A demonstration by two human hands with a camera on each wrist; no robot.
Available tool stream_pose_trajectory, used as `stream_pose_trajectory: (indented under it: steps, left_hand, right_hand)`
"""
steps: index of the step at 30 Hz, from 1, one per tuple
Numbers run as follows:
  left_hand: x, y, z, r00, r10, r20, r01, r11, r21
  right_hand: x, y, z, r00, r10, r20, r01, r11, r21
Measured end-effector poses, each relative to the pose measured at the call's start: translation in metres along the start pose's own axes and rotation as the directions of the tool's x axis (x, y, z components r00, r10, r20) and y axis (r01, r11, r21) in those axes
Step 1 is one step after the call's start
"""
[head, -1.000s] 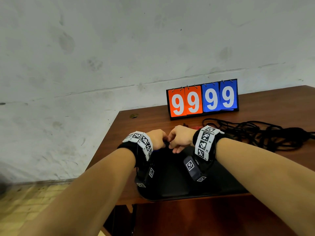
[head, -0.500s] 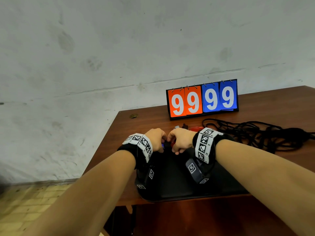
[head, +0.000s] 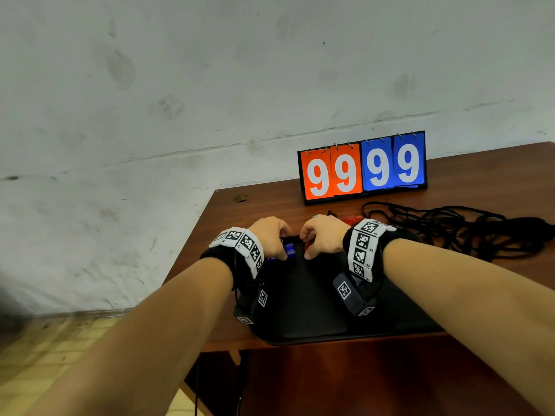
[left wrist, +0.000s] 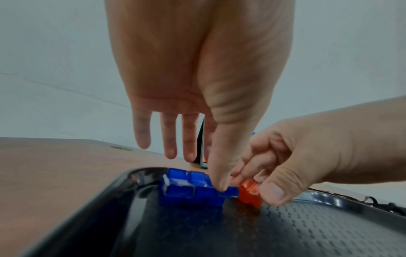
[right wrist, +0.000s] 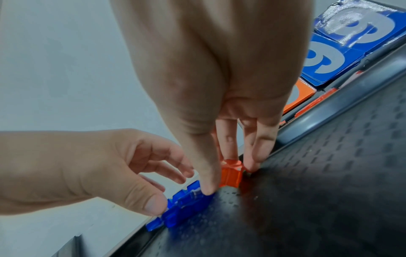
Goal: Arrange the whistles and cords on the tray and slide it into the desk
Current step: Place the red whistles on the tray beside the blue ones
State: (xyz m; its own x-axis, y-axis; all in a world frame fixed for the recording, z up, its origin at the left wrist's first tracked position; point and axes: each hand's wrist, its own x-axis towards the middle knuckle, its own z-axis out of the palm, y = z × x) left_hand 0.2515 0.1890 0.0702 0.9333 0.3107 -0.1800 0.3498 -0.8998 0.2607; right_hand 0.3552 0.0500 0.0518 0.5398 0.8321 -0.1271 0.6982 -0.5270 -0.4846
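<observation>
Left hand (head: 270, 238): one; thumb on blue whistle, other fingers (left wrist: 169, 139) straight and clear of it.
Blue whistle (left wrist: 193, 189): one, on tray's far left corner.
Orange whistle (left wrist: 249, 192): one, touching the blue one's right end.
Right hand (head: 322, 235): one, pinching orange whistle.
Tray (head: 312, 307): one, black, near edge of surface (head: 270, 205).
Cords (head: 468, 232): black tangle, count unclear, far right.
Scoreboard (head: 362, 166): one, four nines.
</observation>
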Motion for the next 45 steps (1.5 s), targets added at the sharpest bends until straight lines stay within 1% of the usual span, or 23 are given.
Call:
stream_pose_trajectory:
  steps: [3, 6, 14, 22, 30, 38, 45]
  left_hand:
    - [-0.002, -0.006, 0.000, 0.999, -0.037, -0.033, 0.037, 0.999, -0.005]
    - [-0.002, -0.009, 0.001, 0.998, -0.050, -0.032, 0.049, 0.999, -0.020]
    - [0.002, -0.010, 0.005, 0.999, -0.031, -0.010, 0.031, 0.999, 0.011]
    - [0.006, -0.015, 0.006, 0.999, -0.028, 0.014, 0.028, 1.000, 0.010]
    - [0.008, -0.014, 0.007, 1.000, -0.006, 0.012, 0.006, 1.000, 0.014]
    - [0.008, -0.016, 0.008, 1.000, -0.006, 0.013, 0.006, 1.000, -0.008]
    - [0.005, -0.018, 0.007, 0.999, 0.011, 0.046, -0.010, 1.000, -0.002]
  right_hand:
    - [0.000, -0.002, 0.000, 1.000, -0.008, -0.018, 0.009, 1.000, 0.010]
    - [0.001, 0.000, 0.001, 1.000, -0.007, -0.024, 0.007, 1.000, 0.008]
    - [0.005, 0.000, 0.000, 0.999, -0.018, -0.029, 0.018, 1.000, -0.025]
    - [0.009, -0.003, 0.005, 0.998, -0.039, -0.042, 0.039, 0.999, 0.001]
    - [0.015, -0.009, 0.010, 0.996, -0.085, -0.022, 0.086, 0.996, 0.013]
    - [0.015, -0.008, 0.011, 0.995, -0.098, -0.022, 0.098, 0.995, 0.015]
    - [0.016, -0.007, 0.011, 0.994, -0.109, -0.008, 0.109, 0.994, -0.008]
